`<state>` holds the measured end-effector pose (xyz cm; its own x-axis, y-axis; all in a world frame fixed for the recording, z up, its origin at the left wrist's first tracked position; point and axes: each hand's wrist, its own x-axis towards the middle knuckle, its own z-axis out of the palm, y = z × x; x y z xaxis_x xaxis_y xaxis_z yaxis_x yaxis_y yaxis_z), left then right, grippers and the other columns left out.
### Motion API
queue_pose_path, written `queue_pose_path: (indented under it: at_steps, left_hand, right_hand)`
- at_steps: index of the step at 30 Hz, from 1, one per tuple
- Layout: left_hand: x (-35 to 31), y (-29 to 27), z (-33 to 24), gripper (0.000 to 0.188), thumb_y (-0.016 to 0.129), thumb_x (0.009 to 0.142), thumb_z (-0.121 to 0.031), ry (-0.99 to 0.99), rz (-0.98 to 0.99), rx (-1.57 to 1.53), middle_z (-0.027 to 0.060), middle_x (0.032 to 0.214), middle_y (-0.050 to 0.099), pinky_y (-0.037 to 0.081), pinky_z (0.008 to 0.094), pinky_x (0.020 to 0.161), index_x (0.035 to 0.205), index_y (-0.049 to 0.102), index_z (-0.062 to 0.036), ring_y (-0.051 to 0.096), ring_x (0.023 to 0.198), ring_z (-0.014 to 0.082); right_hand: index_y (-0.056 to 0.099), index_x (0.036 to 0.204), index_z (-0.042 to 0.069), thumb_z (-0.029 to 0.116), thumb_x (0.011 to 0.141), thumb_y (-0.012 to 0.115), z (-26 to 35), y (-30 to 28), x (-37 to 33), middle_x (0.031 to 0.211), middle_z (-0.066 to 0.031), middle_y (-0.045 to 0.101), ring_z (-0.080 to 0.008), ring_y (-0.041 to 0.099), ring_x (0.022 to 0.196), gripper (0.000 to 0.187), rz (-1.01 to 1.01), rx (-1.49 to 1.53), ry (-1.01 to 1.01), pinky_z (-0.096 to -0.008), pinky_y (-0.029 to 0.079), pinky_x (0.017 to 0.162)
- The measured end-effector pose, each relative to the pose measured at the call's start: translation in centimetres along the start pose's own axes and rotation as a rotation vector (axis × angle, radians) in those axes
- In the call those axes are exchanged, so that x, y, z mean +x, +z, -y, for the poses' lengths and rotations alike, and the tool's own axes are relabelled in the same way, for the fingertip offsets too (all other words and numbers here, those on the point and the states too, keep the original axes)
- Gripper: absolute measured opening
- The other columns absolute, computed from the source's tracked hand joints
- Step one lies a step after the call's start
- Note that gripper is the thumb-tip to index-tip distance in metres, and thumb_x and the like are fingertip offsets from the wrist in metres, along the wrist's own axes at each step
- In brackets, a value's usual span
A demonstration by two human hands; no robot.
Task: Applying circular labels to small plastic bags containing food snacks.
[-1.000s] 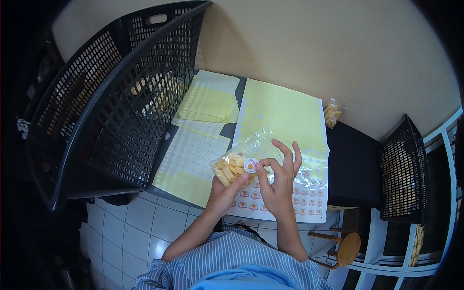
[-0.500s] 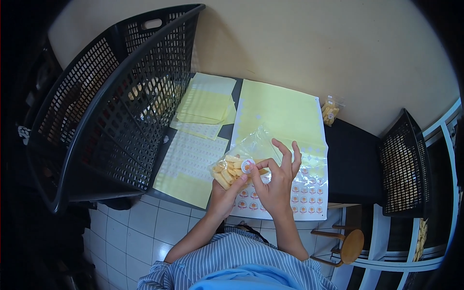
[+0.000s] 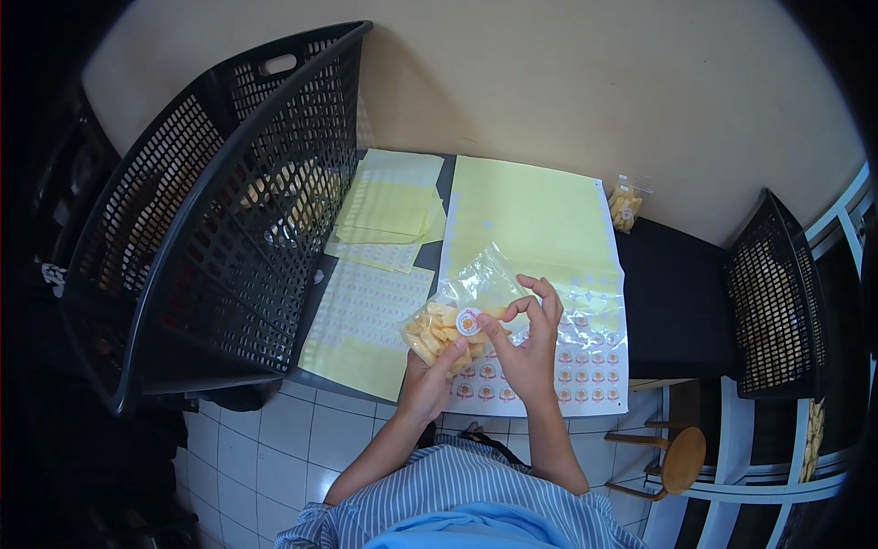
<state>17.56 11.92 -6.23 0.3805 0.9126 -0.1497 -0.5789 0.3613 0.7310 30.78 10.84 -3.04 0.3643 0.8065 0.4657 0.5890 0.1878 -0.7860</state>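
The clear plastic bag (image 3: 425,339) of pale yellow sticks is held above the near left part of a large sticker sheet (image 3: 540,215), tilted, with its unfilled end toward the far right. A round white sticker (image 3: 468,321) with an orange print lies against the front of the bag. The left hand (image 3: 426,382) grips the bag at its near edge, thumb in front; this hold matches the earlier frames. The right hand (image 3: 530,355) is loosely opened: its thumb rests at the sticker's right edge, while the bent index finger is now apart from the thumb; half a second ago, both met at that edge. The large sheet shows bare yellow backing at the far end and rows of round stickers at the near end. Smaller yellow sheets (image 3: 361,334) lie to its left. A large black basket (image 3: 206,339) stands at far left, with filled bags visible through its mesh. To the right, a second bag (image 3: 625,210) leans by the wall (image 3: 549,82), near a black surface (image 3: 677,297). A black basket and a wooden stool (image 3: 684,460) are at far right. The whole view has shifted slightly.
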Motion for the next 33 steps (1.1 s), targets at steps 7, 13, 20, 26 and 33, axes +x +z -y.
queue_pose_path:
  at_steps: [7,13,20,26,33]
  left_hand:
    - [0.0,-0.6,1.1,0.040,0.060,0.086,-0.009,0.190,0.001,0.401,0.0088,0.112,0.056,0.046,0.0276,0.084,0.121,0.045,0.0018,0.056,0.100,0.0138]
    - [-0.5,-1.7,0.3,0.037,0.061,0.086,-0.014,0.162,0.035,0.224,0.0079,0.109,0.058,0.047,0.0253,0.079,0.117,0.050,0.0019,0.057,0.095,0.0114]
    - [-1.7,-2.9,-1.0,0.035,0.055,0.090,-0.012,0.086,-0.031,0.164,0.0090,0.113,0.056,0.047,0.0243,0.081,0.121,0.046,0.0009,0.055,0.100,0.0121]
    - [-6.4,-7.9,-1.0,0.050,0.047,0.091,-0.009,0.063,-0.241,0.094,0.0143,0.132,0.041,0.040,0.0411,0.098,0.135,0.026,-0.0005,0.044,0.121,0.0277]
    - [-14.5,-17.4,-1.8,0.049,0.060,0.072,-0.009,0.258,-0.219,-0.029,0.0176,0.118,0.054,0.041,0.0437,0.097,0.117,0.045,0.0016,0.052,0.113,0.0313]
  right_hand:
    - [0.047,0.080,0.006,0.017,0.071,0.074,-0.4,1.4,-1.0,0.120,-0.0175,0.040,-0.0360,0.033,0.120,0.031,-0.003,0.076,0.076,-0.0443,0.028,0.099]
    - [0.045,0.085,0.006,0.020,0.066,0.079,-0.3,1.4,-1.0,0.119,-0.0181,0.038,-0.0340,0.037,0.118,0.042,0.118,0.092,0.031,-0.0433,0.032,0.096]
    - [0.044,0.092,0.007,0.022,0.060,0.084,0.5,2.1,-1.1,0.123,-0.0188,0.036,-0.0345,0.036,0.121,0.053,0.162,0.137,-0.014,-0.0425,0.033,0.097]
    - [0.046,0.114,0.003,0.023,0.058,0.085,0.9,2.8,-0.6,0.130,-0.0170,0.036,-0.0317,0.036,0.124,0.071,0.529,0.290,-0.154,-0.0413,0.031,0.101]
    - [0.049,0.120,0.001,0.013,0.080,0.064,0.6,8.3,-2.6,0.128,-0.0138,0.047,-0.0289,0.042,0.123,0.045,0.812,0.233,-0.214,-0.0389,0.033,0.102]
